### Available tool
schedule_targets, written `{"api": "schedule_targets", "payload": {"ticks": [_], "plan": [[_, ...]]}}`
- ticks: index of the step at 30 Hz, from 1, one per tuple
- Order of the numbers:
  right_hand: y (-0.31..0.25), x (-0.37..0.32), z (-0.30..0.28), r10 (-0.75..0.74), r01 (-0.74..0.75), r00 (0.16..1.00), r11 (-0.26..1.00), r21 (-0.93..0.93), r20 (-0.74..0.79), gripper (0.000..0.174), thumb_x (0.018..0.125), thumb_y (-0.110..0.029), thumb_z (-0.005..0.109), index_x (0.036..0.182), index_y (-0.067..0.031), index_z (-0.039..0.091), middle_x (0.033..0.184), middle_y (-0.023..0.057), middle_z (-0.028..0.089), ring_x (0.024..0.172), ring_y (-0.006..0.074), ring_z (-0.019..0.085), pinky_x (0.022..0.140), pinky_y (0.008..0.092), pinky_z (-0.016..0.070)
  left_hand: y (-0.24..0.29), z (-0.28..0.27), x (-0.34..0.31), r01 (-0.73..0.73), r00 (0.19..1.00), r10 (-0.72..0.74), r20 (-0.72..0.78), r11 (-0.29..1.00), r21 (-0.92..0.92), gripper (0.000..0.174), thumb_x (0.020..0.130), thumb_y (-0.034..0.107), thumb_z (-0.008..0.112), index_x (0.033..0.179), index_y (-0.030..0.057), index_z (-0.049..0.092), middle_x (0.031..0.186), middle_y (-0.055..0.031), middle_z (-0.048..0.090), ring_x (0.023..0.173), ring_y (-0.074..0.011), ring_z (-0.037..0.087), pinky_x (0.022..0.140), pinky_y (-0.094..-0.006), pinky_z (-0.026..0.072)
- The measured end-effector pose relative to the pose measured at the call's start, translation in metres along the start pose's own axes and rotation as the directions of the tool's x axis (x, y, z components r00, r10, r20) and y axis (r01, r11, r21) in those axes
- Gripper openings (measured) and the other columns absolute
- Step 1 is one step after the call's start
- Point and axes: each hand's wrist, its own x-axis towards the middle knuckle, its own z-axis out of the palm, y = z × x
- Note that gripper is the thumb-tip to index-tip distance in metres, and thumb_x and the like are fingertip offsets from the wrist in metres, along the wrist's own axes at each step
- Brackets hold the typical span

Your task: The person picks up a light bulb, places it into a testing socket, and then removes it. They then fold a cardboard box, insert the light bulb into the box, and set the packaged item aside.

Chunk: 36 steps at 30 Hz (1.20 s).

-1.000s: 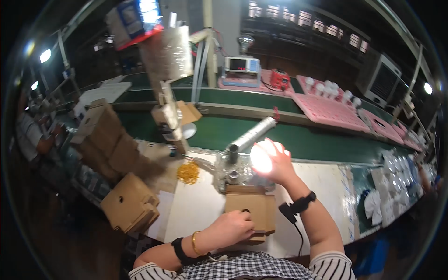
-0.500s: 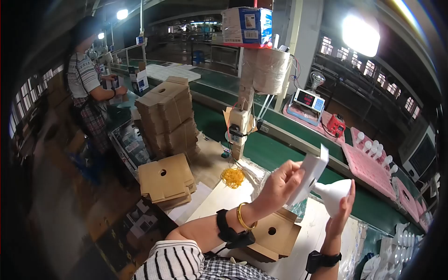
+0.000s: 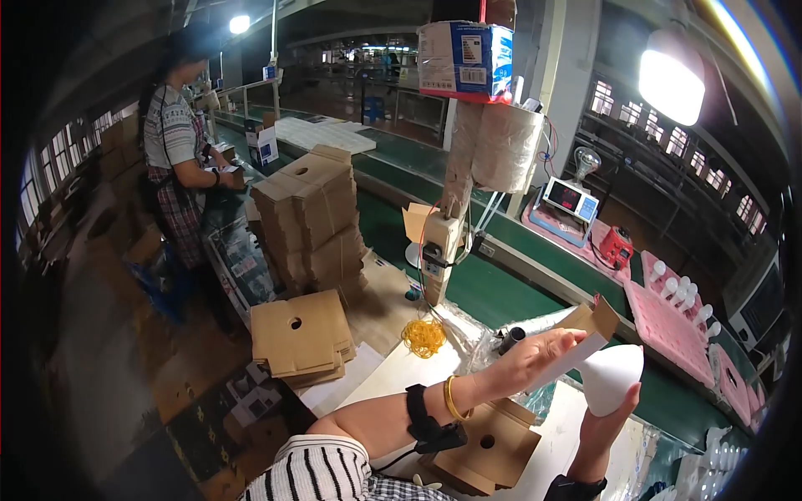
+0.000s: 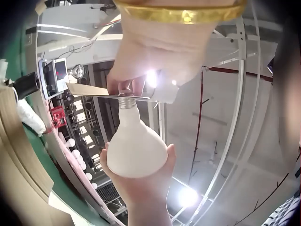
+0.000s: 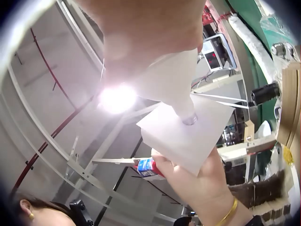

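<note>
Both hands are raised over the bench. My left hand point(image 3: 530, 363) pinches a folded card piece point(image 4: 87, 89), white on one face and brown on the other. In my right hand point(image 3: 608, 424) is a white reflector light bulb point(image 3: 616, 380), gripped round its wide end. The bulb's metal screw base point(image 4: 127, 102) sits at the hole in the card, with the left fingertips just behind it. In the right wrist view the bulb's neck meets the white face point(image 5: 207, 136). Below the hands lies a brown cardboard piece point(image 3: 505, 424) with a round hole.
Flat cardboard blanks point(image 3: 313, 321) and a taller stack point(image 3: 305, 217) stand to the left. Yellow rubber bands point(image 3: 423, 338) lie beside the post. Bulbs stand on pink foam point(image 3: 656, 313) at right, near a meter point(image 3: 570, 200). Another person point(image 3: 180, 159) works at far left.
My left hand has come up from the brown cardboard with the card piece and met the bulb. The bulb, glowing a second ago, is now unlit. The head view has swung left.
</note>
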Motion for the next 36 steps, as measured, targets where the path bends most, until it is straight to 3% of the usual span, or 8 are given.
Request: {"api": "schedule_targets", "payload": {"ticks": [8, 11, 14, 17, 20, 26, 32, 36], "plan": [[0.03, 0.029, -0.02, 0.159, -0.162, 0.987, 0.936, 0.312, 0.035, 0.064, 0.1, -0.059, 0.042, 0.143, -0.011, 0.045, 0.137, 0.0074, 0.054, 0.128, 0.0214, 0.051, 0.109, 0.0386, 0.0373, -0.038, -0.017, 0.053, -0.14, 0.988, 0.144, 0.058, 0.988, -0.071, 0.021, 0.098, 0.013, 0.061, 0.118, 0.0035, 0.064, 0.13, -0.0077, 0.057, 0.116, -0.0164, 0.057, 0.099, -0.0285, 0.0456], [0.059, 0.047, -0.046, 0.149, -0.149, 0.988, 0.989, 0.009, -0.027, 0.065, 0.101, -0.056, 0.041, 0.148, -0.011, 0.04, 0.145, 0.0089, 0.05, 0.134, 0.0237, 0.046, 0.113, 0.0386, 0.0335, -0.044, -0.043, 0.083, -0.259, 0.952, 0.303, -0.037, 0.865, 0.43, 0.018, 0.091, 0.005, 0.065, 0.109, 0.0047, 0.066, 0.105, -0.0086, 0.064, 0.102, -0.0194, 0.063, 0.09, -0.0315, 0.0509], [0.079, 0.042, -0.124, 0.158, -0.199, 0.98, 0.682, -0.704, -0.124, 0.059, 0.104, -0.042, 0.043, 0.15, -0.0042, 0.039, 0.156, 0.0151, 0.036, 0.143, 0.0286, 0.033, 0.118, 0.0431, 0.0226, -0.064, -0.102, 0.117, -0.27, 0.856, 0.516, -0.041, 0.514, 0.814, 0.01, 0.087, 0.007, 0.063, 0.097, 0.0047, 0.065, 0.098, -0.0126, 0.064, 0.095, -0.0305, 0.062, 0.085, -0.0389, 0.0509], [0.122, 0.012, -0.237, 0.25, -0.255, 0.947, 0.213, -0.943, -0.2, 0.052, 0.101, -0.034, 0.052, 0.143, -0.0026, 0.048, 0.151, 0.0184, 0.041, 0.141, 0.0331, 0.036, 0.115, 0.0473, 0.0263, -0.113, -0.173, 0.131, -0.088, 0.857, 0.51, -0.074, 0.286, 0.954, 0.007, 0.087, 0.006, 0.06, 0.093, 0.0063, 0.065, 0.097, -0.0117, 0.064, 0.099, -0.0326, 0.059, 0.091, -0.044, 0.0459], [0.128, -0.021, -0.219, 0.064, -0.056, 0.996, -0.183, -0.981, -0.069, 0.047, 0.097, -0.027, 0.057, 0.137, -0.0025, 0.053, 0.145, 0.0203, 0.046, 0.136, 0.0358, 0.04, 0.11, 0.0507, 0.03, -0.161, -0.219, 0.119, 0.077, 0.949, 0.288, -0.131, 0.192, 0.978, 0.016, 0.085, 0.005, 0.061, 0.101, 0.0081, 0.066, 0.102, -0.0143, 0.062, 0.105, -0.0362, 0.056, 0.095, -0.045, 0.0459], [0.125, -0.02, -0.206, 0.014, -0.066, 0.997, -0.199, -0.978, -0.07, 0.044, 0.096, -0.025, 0.058, 0.134, -0.004, 0.055, 0.142, 0.0189, 0.049, 0.133, 0.0343, 0.043, 0.106, 0.0495, 0.0334, -0.133, -0.204, 0.12, 0.057, 0.837, 0.532, -0.125, 0.142, 0.988, 0.025, 0.086, 0.006, 0.064, 0.11, 0.0083, 0.066, 0.114, -0.0159, 0.059, 0.113, -0.0367, 0.054, 0.1, -0.0438, 0.0449], [0.131, -0.019, -0.209, -0.014, -0.053, 0.999, -0.212, -0.976, -0.051, 0.043, 0.095, -0.023, 0.06, 0.133, -0.0039, 0.056, 0.14, 0.0183, 0.05, 0.132, 0.0341, 0.044, 0.105, 0.0488, 0.0342, -0.057, -0.115, 0.031, -0.071, 0.695, 0.65, -0.307, 0.488, 0.87, 0.025, 0.091, 0.002, 0.061, 0.116, 0.0042, 0.063, 0.115, -0.0134, 0.061, 0.106, -0.0296, 0.06, 0.095, -0.0372, 0.0478], [0.132, -0.02, -0.213, -0.031, -0.017, 0.999, -0.224, -0.974, -0.01, 0.042, 0.095, -0.023, 0.059, 0.132, -0.0043, 0.057, 0.139, 0.018, 0.051, 0.131, 0.034, 0.045, 0.104, 0.0491, 0.0352, -0.037, -0.063, -0.094, 0.064, 0.846, 0.301, -0.44, 0.762, 0.644, 0.018, 0.096, 0.013, 0.062, 0.111, 0.0036, 0.064, 0.098, -0.0109, 0.066, 0.086, -0.0195, 0.063, 0.074, -0.0313, 0.0507]]}}
